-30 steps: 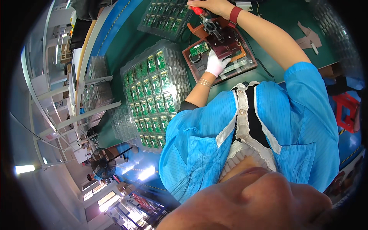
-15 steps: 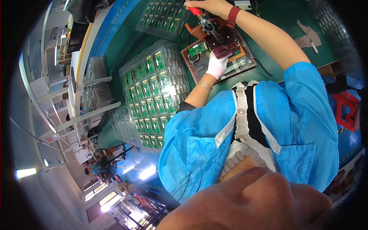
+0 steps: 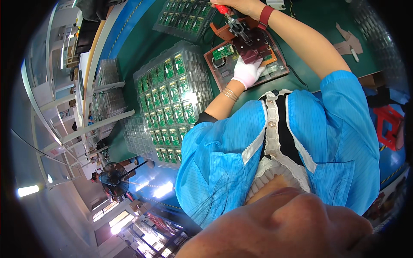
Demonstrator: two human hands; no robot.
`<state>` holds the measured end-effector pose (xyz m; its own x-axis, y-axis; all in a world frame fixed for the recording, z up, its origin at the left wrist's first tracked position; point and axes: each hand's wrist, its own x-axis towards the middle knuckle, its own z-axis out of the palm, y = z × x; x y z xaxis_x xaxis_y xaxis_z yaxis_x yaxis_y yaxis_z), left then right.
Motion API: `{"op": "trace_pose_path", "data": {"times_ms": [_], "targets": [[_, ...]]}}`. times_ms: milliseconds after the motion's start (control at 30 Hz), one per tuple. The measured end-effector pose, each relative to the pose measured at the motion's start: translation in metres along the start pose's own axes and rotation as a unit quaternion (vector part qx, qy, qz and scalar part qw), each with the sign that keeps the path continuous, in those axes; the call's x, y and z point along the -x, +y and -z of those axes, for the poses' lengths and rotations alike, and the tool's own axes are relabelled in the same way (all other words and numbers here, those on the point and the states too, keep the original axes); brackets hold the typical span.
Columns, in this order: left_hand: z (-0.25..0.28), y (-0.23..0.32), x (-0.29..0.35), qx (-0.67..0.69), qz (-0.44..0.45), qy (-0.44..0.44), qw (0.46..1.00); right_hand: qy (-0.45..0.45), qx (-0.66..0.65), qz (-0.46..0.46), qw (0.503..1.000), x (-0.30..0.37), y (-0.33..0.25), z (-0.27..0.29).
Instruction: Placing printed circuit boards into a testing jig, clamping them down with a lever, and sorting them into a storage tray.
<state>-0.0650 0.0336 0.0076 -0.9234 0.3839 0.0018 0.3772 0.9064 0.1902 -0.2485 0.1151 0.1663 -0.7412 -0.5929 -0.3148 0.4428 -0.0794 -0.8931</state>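
My right hand (image 3: 241,5) is closed round the red handle (image 3: 222,9) of a metal toggle clamp (image 3: 237,28), partly cut off by the upper edge. Beneath the clamp sits a dark red pressing block (image 3: 251,55) on a box-shaped test fixture (image 3: 275,74). My left hand (image 3: 247,74), in a white glove, lies at the fixture's near side, its fingers apart and reaching to the block; the fingertips are partly hidden. A green circuit board (image 3: 223,52) rests in the fixture left of the block.
Left of the fixture stands a stack of clear plastic trays (image 3: 198,77) holding several green boards. Another tray of boards (image 3: 183,19) lies farther back. A black cable (image 3: 297,76) runs off the fixture's right side. Brown scraps (image 3: 350,41) and a white pen-like item (image 3: 354,54) lie on the green table.
The view has shifted slightly. My left hand's fingers look more spread at the block. My right hand stays on the red handle.
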Motion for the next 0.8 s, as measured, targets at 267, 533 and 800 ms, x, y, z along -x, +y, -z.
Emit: {"op": "trace_pose_path", "data": {"times_ms": [267,533,800], "targets": [[-0.021,0.009,0.014,-0.003,0.061,0.026,0.998,0.014,0.037,-0.04,0.998,-0.004,-0.001,-0.004],[-0.014,0.031,0.01,-0.033,0.105,0.053,0.993,-0.014,0.026,-0.022,0.999,-0.004,0.002,-0.001],[-0.016,0.015,0.004,0.084,0.06,0.046,0.994,-0.087,-0.01,0.027,0.996,-0.025,0.015,0.032]]}}
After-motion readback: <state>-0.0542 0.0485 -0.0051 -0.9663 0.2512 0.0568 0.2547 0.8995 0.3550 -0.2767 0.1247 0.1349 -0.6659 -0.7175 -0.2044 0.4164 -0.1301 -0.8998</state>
